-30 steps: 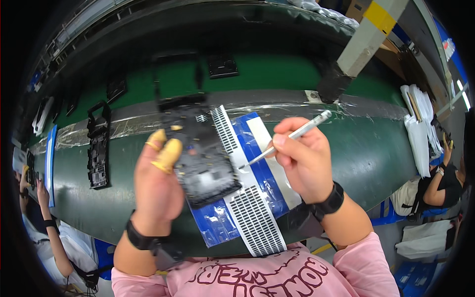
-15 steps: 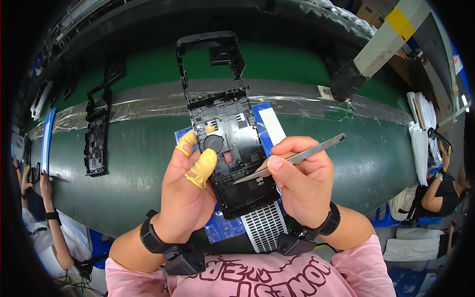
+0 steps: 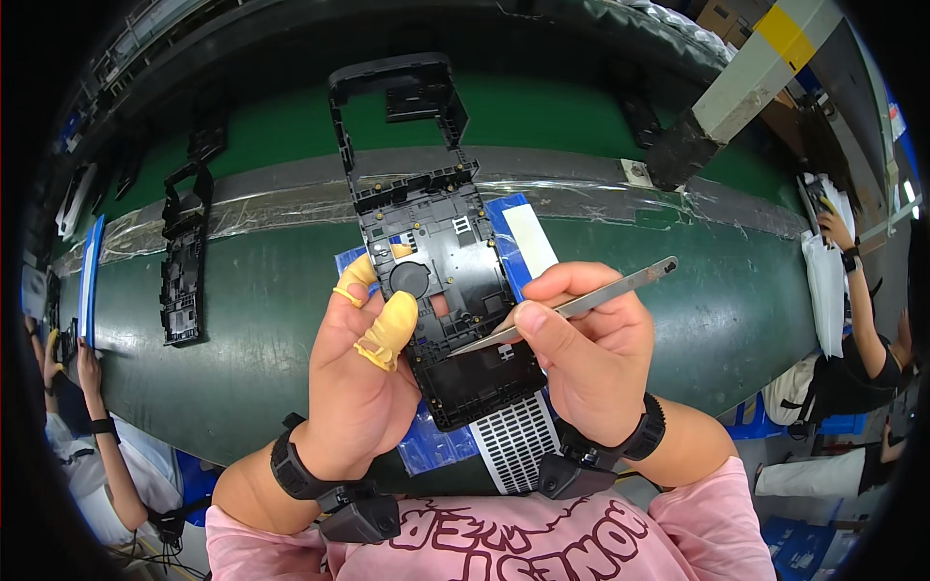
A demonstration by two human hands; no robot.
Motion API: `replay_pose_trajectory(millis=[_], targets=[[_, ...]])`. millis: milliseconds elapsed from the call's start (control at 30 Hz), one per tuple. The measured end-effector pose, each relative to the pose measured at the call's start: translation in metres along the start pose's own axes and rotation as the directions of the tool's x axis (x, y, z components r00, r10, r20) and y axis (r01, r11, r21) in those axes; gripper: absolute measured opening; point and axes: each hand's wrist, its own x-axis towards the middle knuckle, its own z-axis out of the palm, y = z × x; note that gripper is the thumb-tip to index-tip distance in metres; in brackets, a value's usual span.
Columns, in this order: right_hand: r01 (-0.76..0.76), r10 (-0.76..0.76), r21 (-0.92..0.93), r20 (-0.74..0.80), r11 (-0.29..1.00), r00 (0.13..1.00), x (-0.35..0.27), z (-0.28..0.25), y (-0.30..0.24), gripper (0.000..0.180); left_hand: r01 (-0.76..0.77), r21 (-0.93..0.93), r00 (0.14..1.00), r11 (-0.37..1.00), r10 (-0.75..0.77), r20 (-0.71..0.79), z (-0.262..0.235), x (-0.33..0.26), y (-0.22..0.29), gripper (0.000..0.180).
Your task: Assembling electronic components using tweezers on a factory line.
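Observation:
My left hand (image 3: 363, 387) grips a black plastic device housing (image 3: 465, 281) by its left edge, thumb on the inner face and fingers behind. Yellow finger cots cover the thumb and a finger. The housing has an open rectangular frame at its far end, a round grey disc, and small brass inserts. In my right hand (image 3: 591, 358) is a pair of metal tweezers (image 3: 620, 287), pinched between thumb and fingers. Their tips point left, at the lower part of the housing; whether anything is between them is too small to tell.
Beneath the housing lie a blue plastic sheet (image 3: 436, 447) and a white perforated sheet (image 3: 513, 455). Another black housing (image 3: 184, 261) rests on the green table to the left. A grey post (image 3: 736, 107) rises at the far right. Other people sit at both sides.
The housing and my left hand have shifted slightly left, with the housing's far end tilting that way. My right hand still holds the tweezers. At the right, another person's arm has moved.

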Motion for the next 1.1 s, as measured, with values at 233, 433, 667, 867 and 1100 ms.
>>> replay_pose_trajectory(millis=[233, 433, 667, 867, 1100], targets=[[-0.001, 0.001, 0.019, -0.001, 1.000, 1.000, -0.001, 0.002, -0.001, 0.017, 0.010, -0.028, 1.000, 1.000, -0.010, -0.026, 0.001, -0.001, 0.002, 0.031], [0.004, -0.005, 0.007, 0.007, 1.000, 1.000, 0.000, 0.003, -0.001, 0.017, 0.000, -0.011, 1.000, 1.000, 0.000, -0.022, -0.001, -0.001, 0.001, 0.029], [0.014, -0.014, -0.001, 0.005, 1.000, 1.000, 0.000, 0.004, 0.001, 0.017, 0.024, -0.098, 1.000, 0.995, -0.023, 0.017, -0.009, -0.002, 0.002, 0.037], [0.025, -0.025, 0.018, 0.014, 1.000, 1.000, 0.001, 0.005, 0.000, 0.017, -0.033, -0.003, 0.998, 0.999, 0.033, 0.050, -0.003, -0.003, 0.001, 0.053], [-0.020, 0.018, -0.042, -0.046, 0.999, 0.999, 0.005, 0.001, -0.003, 0.017, -0.185, 0.179, 0.979, 0.966, 0.166, 0.114, -0.012, -0.001, 0.002, 0.060]])
